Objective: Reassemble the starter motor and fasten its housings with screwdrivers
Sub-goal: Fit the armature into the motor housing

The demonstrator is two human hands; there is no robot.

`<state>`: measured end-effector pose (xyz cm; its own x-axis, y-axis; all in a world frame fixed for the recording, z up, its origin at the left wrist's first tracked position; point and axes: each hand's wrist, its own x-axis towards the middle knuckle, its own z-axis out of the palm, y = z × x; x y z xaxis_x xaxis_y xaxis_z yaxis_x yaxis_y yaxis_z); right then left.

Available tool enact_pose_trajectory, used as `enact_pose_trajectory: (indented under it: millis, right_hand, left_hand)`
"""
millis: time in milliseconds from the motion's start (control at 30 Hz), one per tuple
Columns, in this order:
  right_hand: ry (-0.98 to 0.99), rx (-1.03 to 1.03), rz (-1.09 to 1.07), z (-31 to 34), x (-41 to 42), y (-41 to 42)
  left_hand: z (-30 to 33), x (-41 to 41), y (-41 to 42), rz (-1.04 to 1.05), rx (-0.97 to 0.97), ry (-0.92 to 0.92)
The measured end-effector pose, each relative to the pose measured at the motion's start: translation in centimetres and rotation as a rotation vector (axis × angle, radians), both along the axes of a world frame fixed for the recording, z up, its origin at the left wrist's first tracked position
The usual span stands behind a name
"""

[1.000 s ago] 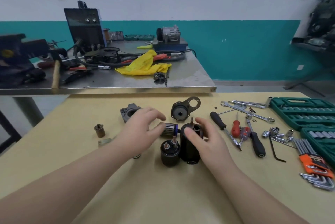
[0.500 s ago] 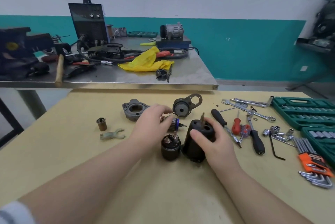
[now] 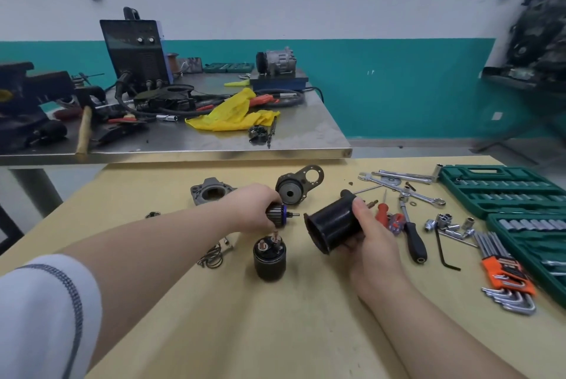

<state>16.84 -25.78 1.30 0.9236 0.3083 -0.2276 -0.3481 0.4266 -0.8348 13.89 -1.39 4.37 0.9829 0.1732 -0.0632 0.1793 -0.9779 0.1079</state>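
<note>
Head view: right hand (image 3: pixel 372 231) grips unlabelled housing (image 3: pixel 332 225).

So on the bench (image 3: pixel 306 332): solenoid (image 3: pixel 269 259) sits near-centre, two end housings (image 3: pixel 211 193) (image 3: pixel 298 184) behind it, screwdrivers (image 3: pixel 412 236) and wrenches (image 3: pixel 404 185) to the right, socket cases (image 3: pixel 502 191) far right, hex keys (image 3: pixel 505 280) near-right.
</note>
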Motion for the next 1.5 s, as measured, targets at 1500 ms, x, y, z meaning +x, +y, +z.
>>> enact_pose_trajectory:
  millis: [1500]
  right_hand:
    - [0.200, 0.246, 0.362, 0.6, -4.3, 1.2]
  left_hand:
    - [-0.9, -14.9, -9.6, 0.103, -0.518, -0.791]
